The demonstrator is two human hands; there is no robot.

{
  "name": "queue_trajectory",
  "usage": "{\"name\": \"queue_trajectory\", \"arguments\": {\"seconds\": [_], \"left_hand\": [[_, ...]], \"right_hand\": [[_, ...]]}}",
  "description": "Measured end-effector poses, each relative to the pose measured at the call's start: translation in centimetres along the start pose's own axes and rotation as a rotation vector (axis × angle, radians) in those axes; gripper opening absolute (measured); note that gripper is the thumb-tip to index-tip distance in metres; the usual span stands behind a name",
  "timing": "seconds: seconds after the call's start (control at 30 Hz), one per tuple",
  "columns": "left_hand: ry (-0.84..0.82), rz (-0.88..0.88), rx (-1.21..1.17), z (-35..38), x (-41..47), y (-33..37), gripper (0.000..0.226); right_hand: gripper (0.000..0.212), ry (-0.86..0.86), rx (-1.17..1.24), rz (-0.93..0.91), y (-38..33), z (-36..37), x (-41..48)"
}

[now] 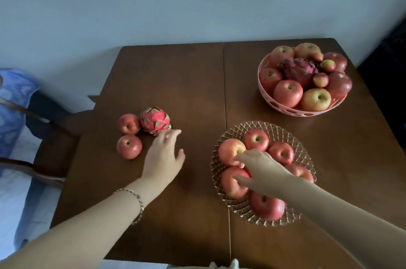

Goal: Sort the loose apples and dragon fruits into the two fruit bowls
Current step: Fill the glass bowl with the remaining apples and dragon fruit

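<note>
Red apples (129,147), pink-and-green dragon fruit (155,120), salmon-pink perforated bowl (285,109), amber diamond-cut glass bowl (304,154), brown table (175,75).

We read this as a home dining spot. A dark brown wooden table with a centre seam (197,84) fills the middle of the frame, pushed against a plain pale wall (175,0) across the top. At left, a dark wooden chair (55,137) carries a blue patterned cloth (13,101). Household fruit bowls sit at right: a pink perforated plastic bowl (285,110) at upper right, a cut-glass amber bowl (303,154) below it.
</note>
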State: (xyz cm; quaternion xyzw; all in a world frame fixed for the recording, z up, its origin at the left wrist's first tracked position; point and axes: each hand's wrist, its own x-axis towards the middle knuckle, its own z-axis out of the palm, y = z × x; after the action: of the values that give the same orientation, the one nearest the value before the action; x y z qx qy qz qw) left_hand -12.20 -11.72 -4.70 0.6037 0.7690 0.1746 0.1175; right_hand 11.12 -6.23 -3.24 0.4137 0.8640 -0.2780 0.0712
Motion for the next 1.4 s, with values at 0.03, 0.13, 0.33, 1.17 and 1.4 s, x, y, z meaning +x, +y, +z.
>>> {"name": "queue_trajectory", "arguments": {"seconds": [0.03, 0.13, 0.33, 1.17, 1.4], "left_hand": [[0.064, -0.109, 0.045, -0.7, 0.5, -2.0, 0.057], [0.061, -0.460, 0.102, -2.6, 1.9, -7.7, 0.081], [-0.281, -0.523, 0.154, -2.4, 4.1, -13.2, 0.073], [-0.134, -0.480, -0.308, -5.1, 5.5, -17.6, 0.079], [-0.145, -0.296, -0.505, -5.6, 4.7, -8.4, 0.078]], "right_hand": [[0.038, -0.017, 0.016, -0.006, -0.9, -0.1, 1.0], [0.034, -0.055, 0.066, -0.042, -4.3, -0.1, 4.3], [0.035, -0.100, 0.083, -0.131, -11.2, -0.1, 11.1], [0.067, 0.217, 0.005, -0.153, -18.9, 1.3, 25.3], [0.062, 0.284, 0.818, 0.073, -12.0, -2.9, 13.7]]}}
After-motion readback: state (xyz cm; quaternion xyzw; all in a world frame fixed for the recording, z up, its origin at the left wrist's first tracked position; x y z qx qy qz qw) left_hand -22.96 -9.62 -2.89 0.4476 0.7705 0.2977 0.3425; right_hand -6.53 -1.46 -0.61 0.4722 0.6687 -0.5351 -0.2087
